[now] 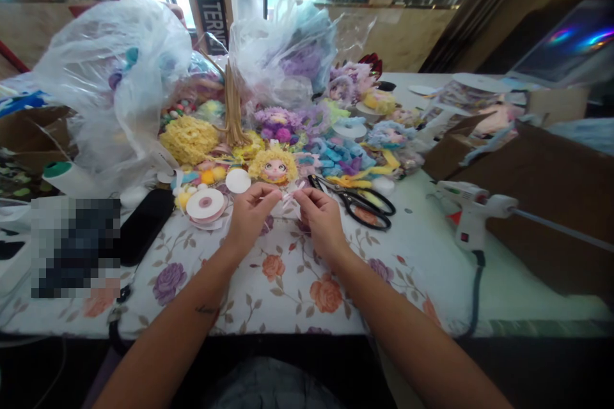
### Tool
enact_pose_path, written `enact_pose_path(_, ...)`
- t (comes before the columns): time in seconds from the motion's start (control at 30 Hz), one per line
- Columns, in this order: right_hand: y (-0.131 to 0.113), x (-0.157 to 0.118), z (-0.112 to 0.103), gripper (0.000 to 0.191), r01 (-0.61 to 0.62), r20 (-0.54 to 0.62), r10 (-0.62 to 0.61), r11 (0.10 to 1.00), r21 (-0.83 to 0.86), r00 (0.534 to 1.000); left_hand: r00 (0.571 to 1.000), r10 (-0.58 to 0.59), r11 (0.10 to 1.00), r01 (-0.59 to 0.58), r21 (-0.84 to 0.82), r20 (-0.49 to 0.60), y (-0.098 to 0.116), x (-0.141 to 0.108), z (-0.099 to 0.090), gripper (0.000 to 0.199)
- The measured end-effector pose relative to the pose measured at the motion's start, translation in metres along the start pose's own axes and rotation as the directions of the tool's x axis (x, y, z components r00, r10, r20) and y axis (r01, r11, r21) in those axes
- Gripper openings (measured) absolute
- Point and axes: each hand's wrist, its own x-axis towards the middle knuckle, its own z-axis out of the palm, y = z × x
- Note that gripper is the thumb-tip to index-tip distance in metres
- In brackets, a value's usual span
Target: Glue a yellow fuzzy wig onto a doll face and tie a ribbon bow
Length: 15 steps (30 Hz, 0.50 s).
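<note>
Both hands meet over the flowered cloth, pinching a thin, pale ribbon (289, 200) that seems looped or knotted between them. My left hand (254, 212) has its thumb and forefinger closed on one side of the ribbon. On the other side, the fingertips of my right hand (322, 218) are closed on it too. Just beyond the hands sits a doll head (275, 168) with curly yellow yarn hair. A ribbon spool (207, 206) lies left of my left hand. Black-handled scissors (367, 208) rest to the right of my right hand.
Yarn pieces, pompoms and plastic bags (129, 57) pile up at the back. A phone (146, 227) and a thread cone (71, 177) are at left. At right, a hot glue gun (472, 211) with its cord stands by a cardboard box (556, 204).
</note>
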Motion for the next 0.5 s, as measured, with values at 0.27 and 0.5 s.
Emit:
enact_pose_path(0.27, -0.0006, 0.0009, 0.0017, 0.024, -0.027, -0.001, 0.027, 0.997, 0.075, 1.0, 0.951, -0.306, 0.864, 0.3, -0.404, 0.053, -0.0053, 0.0055, -0.0027, 0.021)
enact_pose_path(0.5, -0.0031, 0.0011, 0.0021, 0.023, -0.082, 0.028, 0.079, 0.982, 0.17, 0.997, 0.938, -0.314, 0.893, 0.343, -0.291, 0.144, -0.0064, 0.0046, -0.0038, 0.021)
